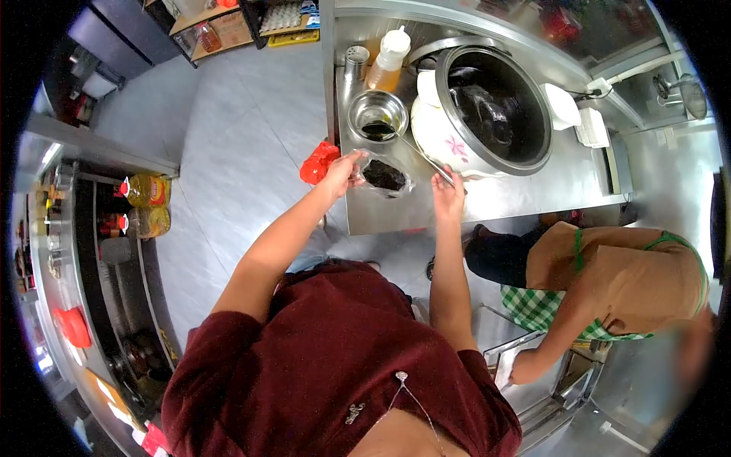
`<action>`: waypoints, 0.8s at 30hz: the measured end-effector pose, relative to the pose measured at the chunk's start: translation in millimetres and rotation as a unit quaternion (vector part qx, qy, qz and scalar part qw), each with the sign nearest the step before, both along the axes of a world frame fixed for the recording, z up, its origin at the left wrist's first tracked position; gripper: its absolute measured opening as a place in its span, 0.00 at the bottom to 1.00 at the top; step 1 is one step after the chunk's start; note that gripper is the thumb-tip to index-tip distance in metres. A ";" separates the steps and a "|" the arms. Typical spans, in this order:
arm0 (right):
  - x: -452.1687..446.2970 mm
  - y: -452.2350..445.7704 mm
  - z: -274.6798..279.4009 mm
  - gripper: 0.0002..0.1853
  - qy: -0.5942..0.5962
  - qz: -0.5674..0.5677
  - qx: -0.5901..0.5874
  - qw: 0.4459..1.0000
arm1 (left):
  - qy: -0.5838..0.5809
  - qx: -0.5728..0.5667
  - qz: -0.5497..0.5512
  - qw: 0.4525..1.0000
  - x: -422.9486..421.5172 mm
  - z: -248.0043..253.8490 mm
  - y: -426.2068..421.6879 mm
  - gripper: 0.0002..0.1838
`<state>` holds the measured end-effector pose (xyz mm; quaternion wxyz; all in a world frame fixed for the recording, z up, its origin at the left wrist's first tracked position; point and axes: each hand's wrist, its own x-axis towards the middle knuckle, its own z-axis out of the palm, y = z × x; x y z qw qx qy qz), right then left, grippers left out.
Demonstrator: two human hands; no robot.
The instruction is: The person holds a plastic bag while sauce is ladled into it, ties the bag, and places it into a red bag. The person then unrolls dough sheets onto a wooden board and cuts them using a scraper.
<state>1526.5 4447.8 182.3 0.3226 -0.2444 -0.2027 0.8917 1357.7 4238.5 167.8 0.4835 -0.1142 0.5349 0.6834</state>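
View: from your head, looking forward and down over your two arms to the worktop [518, 196].
Left hand: your left hand [349, 170] has its fingers closed on the side of a clear bag [407, 185], at the near left part of the worktop.
Clear bag: open-topped and crumpled, with dark food [384, 175] inside.
Right hand: your right hand [449, 193] has its fingers wrapped around the handle of a spoon [428, 158], which slants up and left from your grip.
Spoon end: in the metal bowl [378, 114], just beyond the bag; dark stuff shows there too, though what it is you cannot tell.
Behind the bowl: a bottle [388, 62] with a white top and amber liquid, and a metal shaker [355, 61] to its left.
Big pot: to the right of the bowl, a white flowered pot [434, 137] stands open, its inside dark and shiny.
Right of the pot: two white containers [561, 107], side by side.
Red bag: a red bag [318, 161] lies at the left edge of the worktop, just beside your left hand.
Co-worker: on your right, a person [624, 282] in a green checked apron [533, 306] bends over a metal frame [552, 381].
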 end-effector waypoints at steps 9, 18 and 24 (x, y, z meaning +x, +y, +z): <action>18.7 19.5 -68.3 0.08 -0.141 -0.046 -0.107 0.983 | 0.003 -0.017 -0.012 1.000 3.4 15.8 -4.2 0.15; -4.2 -37.3 -42.1 0.19 -0.375 0.222 0.152 0.887 | 0.019 -0.027 -0.012 0.999 7.7 29.6 -2.9 0.14; -13.1 -40.0 19.7 0.06 -0.366 0.146 0.349 0.850 | 0.276 -0.083 -0.087 0.954 9.5 62.0 -2.7 0.16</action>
